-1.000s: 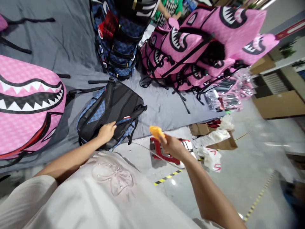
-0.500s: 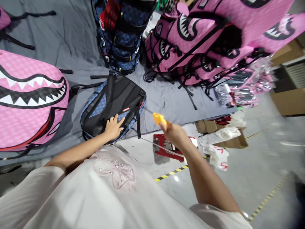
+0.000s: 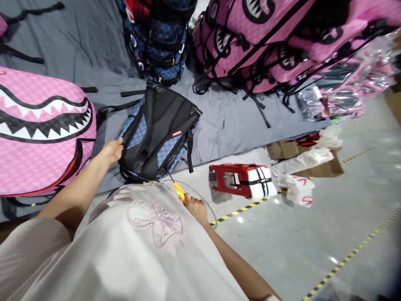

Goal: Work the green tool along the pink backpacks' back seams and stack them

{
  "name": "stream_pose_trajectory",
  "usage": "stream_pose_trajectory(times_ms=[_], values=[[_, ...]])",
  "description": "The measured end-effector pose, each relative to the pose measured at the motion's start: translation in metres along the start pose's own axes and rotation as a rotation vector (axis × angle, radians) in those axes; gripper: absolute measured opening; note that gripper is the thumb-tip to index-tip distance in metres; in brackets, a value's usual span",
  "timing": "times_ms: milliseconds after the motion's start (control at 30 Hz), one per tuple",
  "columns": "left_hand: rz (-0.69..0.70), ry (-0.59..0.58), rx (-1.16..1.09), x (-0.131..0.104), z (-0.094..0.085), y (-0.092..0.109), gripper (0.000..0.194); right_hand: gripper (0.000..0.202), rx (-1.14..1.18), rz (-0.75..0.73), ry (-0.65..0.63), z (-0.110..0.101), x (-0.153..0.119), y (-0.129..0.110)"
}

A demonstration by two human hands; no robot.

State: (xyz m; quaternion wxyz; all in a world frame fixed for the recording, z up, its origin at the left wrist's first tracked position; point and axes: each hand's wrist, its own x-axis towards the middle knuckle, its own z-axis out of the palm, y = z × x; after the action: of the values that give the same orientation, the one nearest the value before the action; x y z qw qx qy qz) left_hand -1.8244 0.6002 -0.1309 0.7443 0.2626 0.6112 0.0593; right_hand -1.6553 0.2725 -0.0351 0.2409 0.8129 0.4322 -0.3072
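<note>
A black and blue checkered backpack (image 3: 159, 129) lies straps up on the grey cloth at the table's front edge. My left hand (image 3: 113, 151) is at its left side, fingers closed against the edge; whether it grips the fabric is hard to tell. In my right hand (image 3: 196, 207) is a yellow-handled tool (image 3: 179, 191) with a thin dark shaft, whose tip meets the backpack's lower edge. A pale hose or cord curves round beside the right hand.
A large pink shark-mouth bag (image 3: 44, 133) lies at the left. Blue backpacks (image 3: 163, 46) are stacked behind, with pink ones (image 3: 238, 46) to their right. A red and white stool (image 3: 241, 179) and an open carton (image 3: 332, 165) stand on the floor.
My left hand has moved from the backpack's top to its left side. My right hand has brought the yellow tool down and left to the backpack's lower edge. The view has shifted slightly.
</note>
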Motion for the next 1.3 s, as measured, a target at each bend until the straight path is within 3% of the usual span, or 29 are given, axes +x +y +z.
stream_pose_trajectory(times_ms=[200,367,567,800,1067,1300], values=[[-0.162,-0.239,-0.15,0.003,-0.009,0.005,0.047,0.043,0.016,-0.022,0.107,0.029,0.039,-0.043],[-0.124,-0.374,-0.272,0.006,-0.01,-0.006,0.069,0.035,0.009,0.015,0.224,0.041,0.055,-0.06],[-0.076,-0.497,-0.353,0.015,-0.018,-0.018,0.07,0.027,0.004,0.041,0.296,0.048,0.056,-0.059],[-0.048,-0.659,-0.427,0.021,-0.021,-0.028,0.08,0.026,0.023,0.095,0.281,0.057,0.038,-0.056],[-0.056,-0.737,-0.457,0.023,-0.008,-0.024,0.092,0.029,0.093,0.143,0.276,0.055,0.012,-0.053],[-0.056,-0.704,-0.561,0.03,0.021,-0.024,0.091,0.035,0.154,0.251,0.207,0.043,0.02,-0.043]])
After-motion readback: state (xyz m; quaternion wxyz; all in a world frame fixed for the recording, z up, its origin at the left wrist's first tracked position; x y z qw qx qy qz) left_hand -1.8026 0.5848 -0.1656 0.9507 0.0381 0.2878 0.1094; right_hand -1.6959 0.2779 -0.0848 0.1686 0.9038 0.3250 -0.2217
